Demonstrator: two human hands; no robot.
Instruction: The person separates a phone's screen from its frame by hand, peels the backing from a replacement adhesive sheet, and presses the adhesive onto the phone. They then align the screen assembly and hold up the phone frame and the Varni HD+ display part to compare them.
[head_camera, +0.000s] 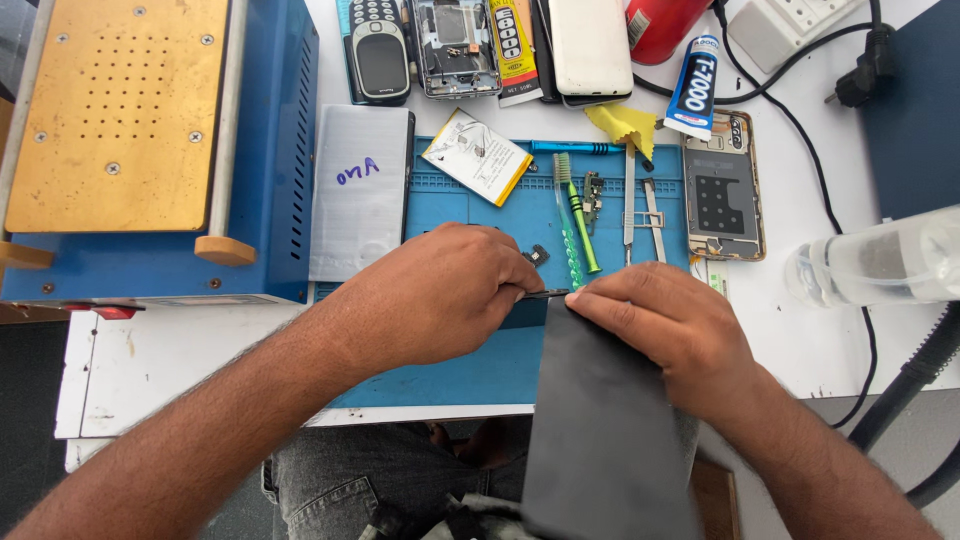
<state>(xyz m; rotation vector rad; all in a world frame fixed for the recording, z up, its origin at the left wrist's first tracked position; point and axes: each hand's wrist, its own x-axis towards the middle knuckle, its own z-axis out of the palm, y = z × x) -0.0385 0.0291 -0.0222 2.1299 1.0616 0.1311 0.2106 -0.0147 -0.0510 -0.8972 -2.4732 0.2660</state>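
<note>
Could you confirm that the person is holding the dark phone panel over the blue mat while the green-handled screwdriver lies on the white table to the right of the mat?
Not quite. The head view shows the green-handled screwdriver lying on the blue mat itself, beside the tweezers, not on the white table. The rest holds: the left hand and right hand hold the dark phone panel over the mat.

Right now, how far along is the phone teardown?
Done: an opened phone frame and a battery lie apart on the bench. In hand: the left hand works a thin dark tool at the top edge of the black panel, steadied by the right hand. Left: nothing reassembled yet.
</note>
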